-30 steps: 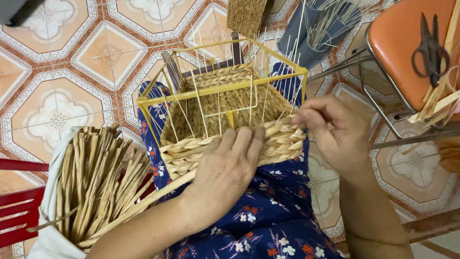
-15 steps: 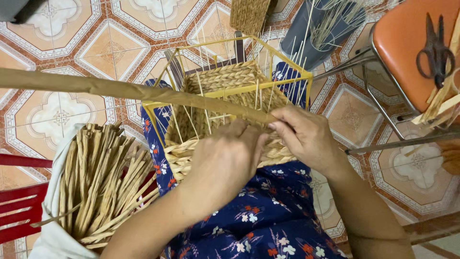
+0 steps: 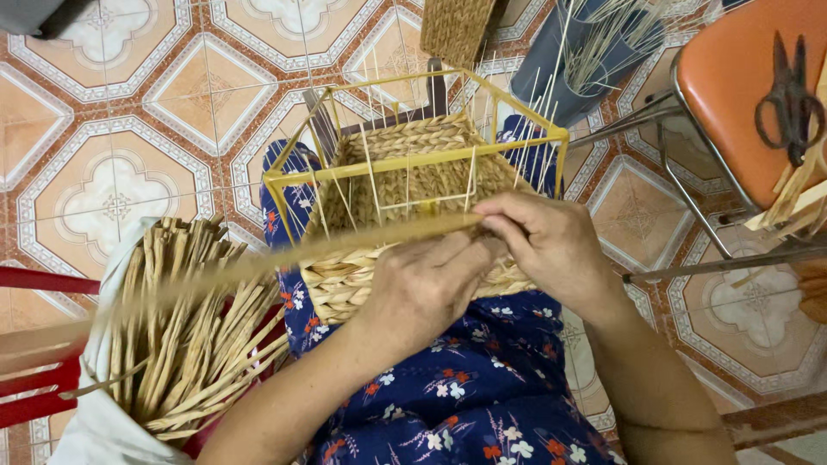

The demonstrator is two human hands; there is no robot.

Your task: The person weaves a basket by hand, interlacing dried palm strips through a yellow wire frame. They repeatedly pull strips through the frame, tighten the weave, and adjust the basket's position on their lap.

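Lower now, the long straw strand [image 3: 258, 263] blurs leftward from the right hand [image 3: 551, 245], which pinches it. Left hand [image 3: 426, 288] presses the half-woven basket [image 3: 413, 172], fingertips hidden.

I count two hands of mine, left hand [image 3: 426, 288] and right hand [image 3: 551, 245], one yellow wire frame [image 3: 413, 161] with one woven basket [image 3: 413, 207], one pair of scissors [image 3: 788, 99], one orange chair [image 3: 724, 77], one bundle of dried stalks [image 3: 185, 336].
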